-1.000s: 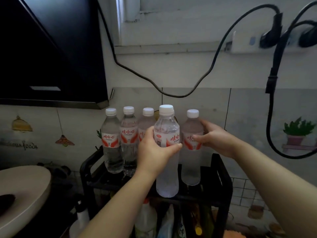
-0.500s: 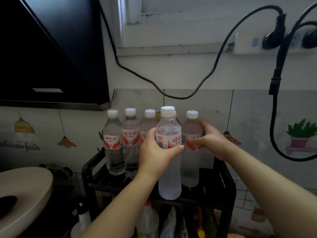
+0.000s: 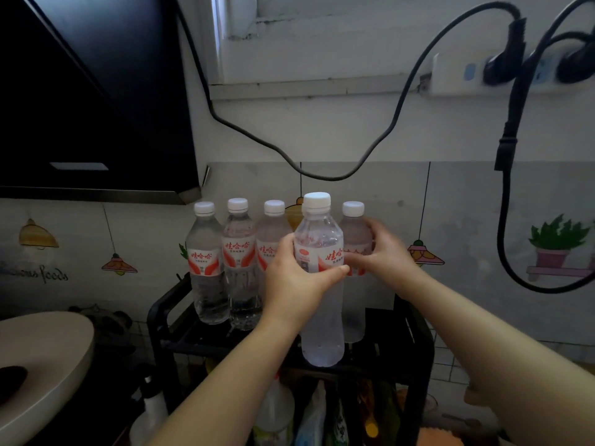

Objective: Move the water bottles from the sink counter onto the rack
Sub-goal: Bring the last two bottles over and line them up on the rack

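Several clear water bottles with white caps and red-and-white labels stand on the top shelf of a black rack [image 3: 157, 320]. Three of them [image 3: 240, 268] line up at the back left. My left hand [image 3: 296, 281] is wrapped around the label of the front bottle [image 3: 322, 320], whose base rests near the rack's front edge. My right hand [image 3: 386, 255] grips the back right bottle [image 3: 353, 220] at its label. That bottle stands just behind the front one and is partly hidden by it.
A black range hood [image 3: 96, 107] hangs at the upper left. Black cables [image 3: 396, 107] droop from a wall power strip [image 3: 476, 72] above the bottles. A pale round basin [image 3: 48, 365] sits at the lower left. Cleaning bottles [image 3: 277, 410] and bags crowd the rack's lower shelf.
My right hand has drawn the back right bottle leftward, closer behind the front bottle. My left hand holds the front bottle in about the same place.
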`<state>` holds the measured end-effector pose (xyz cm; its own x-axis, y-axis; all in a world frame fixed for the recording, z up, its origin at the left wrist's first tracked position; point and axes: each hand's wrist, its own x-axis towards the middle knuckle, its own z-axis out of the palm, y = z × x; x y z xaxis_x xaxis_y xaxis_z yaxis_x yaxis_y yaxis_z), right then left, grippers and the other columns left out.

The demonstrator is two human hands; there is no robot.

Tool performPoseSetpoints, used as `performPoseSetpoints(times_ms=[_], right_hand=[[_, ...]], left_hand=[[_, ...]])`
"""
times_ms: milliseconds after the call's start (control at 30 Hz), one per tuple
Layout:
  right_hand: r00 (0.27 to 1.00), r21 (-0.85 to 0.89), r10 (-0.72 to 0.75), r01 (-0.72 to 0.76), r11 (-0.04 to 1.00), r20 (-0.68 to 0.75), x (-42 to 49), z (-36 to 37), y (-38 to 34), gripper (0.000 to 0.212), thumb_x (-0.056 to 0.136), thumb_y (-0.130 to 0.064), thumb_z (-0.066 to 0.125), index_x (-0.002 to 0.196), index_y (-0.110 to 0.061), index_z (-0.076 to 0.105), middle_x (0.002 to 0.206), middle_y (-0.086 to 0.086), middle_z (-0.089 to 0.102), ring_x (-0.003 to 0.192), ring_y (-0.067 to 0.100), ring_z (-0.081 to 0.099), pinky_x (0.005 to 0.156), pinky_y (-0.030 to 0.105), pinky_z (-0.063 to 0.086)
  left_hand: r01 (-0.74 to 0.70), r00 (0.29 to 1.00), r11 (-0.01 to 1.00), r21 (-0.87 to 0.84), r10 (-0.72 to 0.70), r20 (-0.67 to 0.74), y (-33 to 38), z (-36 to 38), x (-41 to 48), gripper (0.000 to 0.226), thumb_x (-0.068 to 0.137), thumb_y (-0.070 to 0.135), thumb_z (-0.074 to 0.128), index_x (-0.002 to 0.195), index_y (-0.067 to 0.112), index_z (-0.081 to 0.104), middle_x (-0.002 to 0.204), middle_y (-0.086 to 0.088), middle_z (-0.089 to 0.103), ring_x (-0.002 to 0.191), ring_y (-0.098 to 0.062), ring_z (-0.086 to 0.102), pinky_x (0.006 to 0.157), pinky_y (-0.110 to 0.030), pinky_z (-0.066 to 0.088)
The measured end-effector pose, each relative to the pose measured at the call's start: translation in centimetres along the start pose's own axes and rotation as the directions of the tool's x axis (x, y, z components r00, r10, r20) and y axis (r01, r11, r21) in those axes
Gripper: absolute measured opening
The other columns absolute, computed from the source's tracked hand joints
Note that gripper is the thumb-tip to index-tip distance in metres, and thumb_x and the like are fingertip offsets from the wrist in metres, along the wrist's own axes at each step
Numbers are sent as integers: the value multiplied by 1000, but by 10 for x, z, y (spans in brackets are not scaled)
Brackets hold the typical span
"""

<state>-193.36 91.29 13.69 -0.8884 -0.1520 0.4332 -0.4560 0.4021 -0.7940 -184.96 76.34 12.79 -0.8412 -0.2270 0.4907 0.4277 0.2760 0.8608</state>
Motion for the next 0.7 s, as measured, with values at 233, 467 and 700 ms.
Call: performPoseSetpoints(times_ms=[233, 467, 700], right_hand=[[987, 70, 101, -110, 991, 126, -7, -16, 1, 77, 78, -22, 74, 143, -16, 33, 117, -4, 53, 89, 9, 60, 75, 23, 53], [976, 186, 208, -216, 958, 66, -12, -41, 17, 68, 84, -28, 67, 142, -17, 33, 138, 10, 49, 121, 24, 53, 92, 39, 48], [966, 220, 255, -256, 941, 31, -25, -59, 30, 65, 84, -26, 67, 140, -14, 36, 132, 9, 53, 118, 23, 54, 97, 40, 47]], left_hand=[[10, 1000, 999, -53, -11, -1, 1, 19, -3, 52, 62, 17, 86, 97, 34, 51, 93, 13, 64, 84, 4, 61, 64, -9, 50], [-36, 999, 998, -49, 38, 27, 10, 43, -7, 56, 64, 20, 85, 106, 31, 49, 97, 14, 63, 89, 1, 61, 70, -12, 49], [-79, 997, 997, -6, 79, 22, 9, 77, -13, 51, 66, 20, 83, 102, 28, 48, 97, 10, 61, 87, 3, 59, 72, -13, 52]])
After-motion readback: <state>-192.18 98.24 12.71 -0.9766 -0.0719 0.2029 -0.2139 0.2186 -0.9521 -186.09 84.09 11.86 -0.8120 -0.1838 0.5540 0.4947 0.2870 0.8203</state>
